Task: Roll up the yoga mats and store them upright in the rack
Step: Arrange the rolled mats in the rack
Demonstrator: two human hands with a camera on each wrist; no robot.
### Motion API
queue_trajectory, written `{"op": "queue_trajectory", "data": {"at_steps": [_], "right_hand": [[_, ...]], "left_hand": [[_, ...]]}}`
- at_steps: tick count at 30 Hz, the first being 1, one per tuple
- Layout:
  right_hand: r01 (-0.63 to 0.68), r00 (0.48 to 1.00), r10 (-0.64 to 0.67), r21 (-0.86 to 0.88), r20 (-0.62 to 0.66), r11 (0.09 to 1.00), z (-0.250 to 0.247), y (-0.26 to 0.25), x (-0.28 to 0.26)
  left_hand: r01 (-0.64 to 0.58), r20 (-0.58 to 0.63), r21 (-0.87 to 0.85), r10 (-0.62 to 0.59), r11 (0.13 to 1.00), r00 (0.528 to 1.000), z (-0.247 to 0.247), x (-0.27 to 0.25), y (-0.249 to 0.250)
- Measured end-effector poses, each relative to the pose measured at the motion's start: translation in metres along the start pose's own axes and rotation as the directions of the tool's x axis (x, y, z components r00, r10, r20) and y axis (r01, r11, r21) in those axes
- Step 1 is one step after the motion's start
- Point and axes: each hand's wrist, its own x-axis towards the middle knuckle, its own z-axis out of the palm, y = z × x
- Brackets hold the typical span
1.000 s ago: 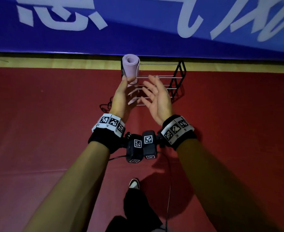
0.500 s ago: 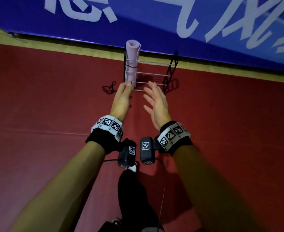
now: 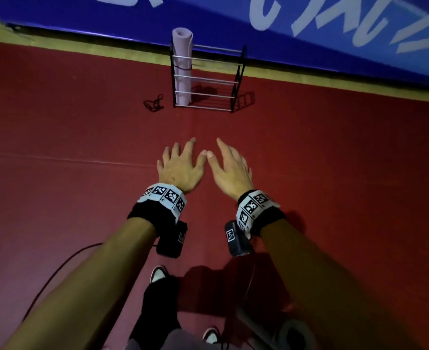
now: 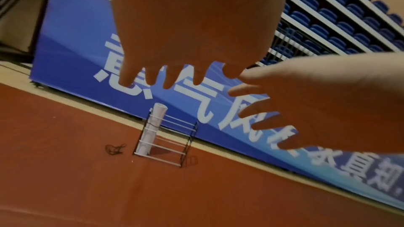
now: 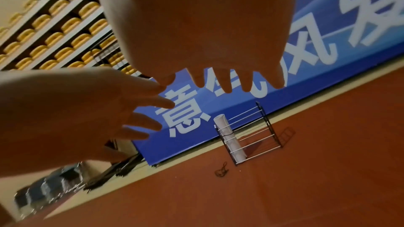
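Red flooring (image 3: 69,223) fills the scene from the near edge to a pale strip along the far side, where a blue banner (image 3: 233,21) with white lettering stands. Farthest left of the small things, a dark tangle of cord (image 3: 154,105) lies on the floor, just left of the rack. The black wire rack (image 3: 236,82) stands at the far side against the banner, with thin silvery cross rails. A rolled lilac yoga mat (image 3: 182,64) stands upright in the rack's left end, a dark band around its middle, its top rising above the upper rail; the rest of the rack to its right holds nothing.

Nearer than the rack and well apart from it, both hands hang palm-down over the floor. The left hand (image 3: 179,168) has its fingers spread and straight, holding nothing; the mat lies beyond it, far and roughly straight ahead. Just to its right, the right hand (image 3: 231,168) is likewise spread and empty, with the mat beyond it and slightly to the left. The two thumbs nearly meet between the hands. Both wrists wear black bands with white coded markers.

At the near right corner, the end of a grey rolled mat (image 3: 293,334) shows on the floor beside the person's shoes.
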Motion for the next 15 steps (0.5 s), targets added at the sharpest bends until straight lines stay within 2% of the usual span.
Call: {"op": "queue_trajectory", "data": {"at_steps": [5,11,15], "right_hand": [[-0.007,1.0,0.009,-0.101,0.017,0.995,-0.03,0.052,-0.082],[0.014,0.999,-0.009,-0.121,0.048,0.993,-0.04,0.084,-0.154],[0.029,0.999,-0.028,-0.095,0.015,0.995,-0.038,0.104,-0.192]], "left_hand": [[-0.009,0.04,0.151,0.003,0.989,0.999,0.035,-0.084,0.029],[0.019,0.032,0.129,-0.023,0.991,0.999,0.053,-0.161,0.038],[0.029,0.049,0.151,-0.037,0.988,0.998,0.062,-0.203,0.034]]}}
